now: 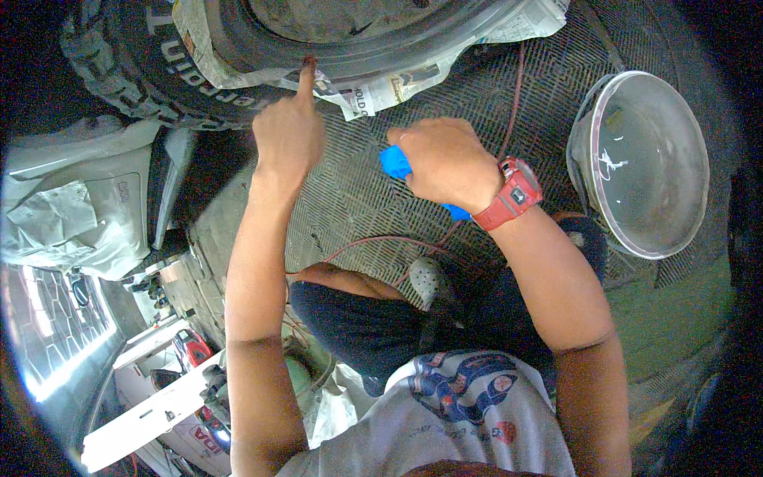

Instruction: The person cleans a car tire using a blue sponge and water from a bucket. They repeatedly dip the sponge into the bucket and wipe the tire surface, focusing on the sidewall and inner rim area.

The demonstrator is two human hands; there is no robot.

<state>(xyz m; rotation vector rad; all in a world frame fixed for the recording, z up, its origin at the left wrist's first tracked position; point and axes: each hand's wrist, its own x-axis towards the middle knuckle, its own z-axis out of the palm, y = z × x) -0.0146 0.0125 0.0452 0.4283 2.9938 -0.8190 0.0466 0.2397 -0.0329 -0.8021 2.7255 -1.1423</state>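
My left hand [290, 131] reaches up to a wheel with its index finger stretched out and the other fingers curled under. The fingertip rests on the lower edge of the dark rim [342, 60]. Newspaper [405, 87] is tucked around the rim, between it and the tire [171, 75]. Lower and to the right, my right hand [445, 155] is closed around a crumpled blue cloth [395, 162], which sticks out on both sides of the fist. Most of the cloth is hidden by the hand. A red watch [515, 193] is on my right wrist.
A grey bucket [652, 167] with liquid in it stands at the right. A thin reddish hose [515, 103] runs over the ridged mat [358, 175]. At the left are a plastic-covered car panel [87, 191] and, lower, a white cart [151, 409]. My knees are bent below.
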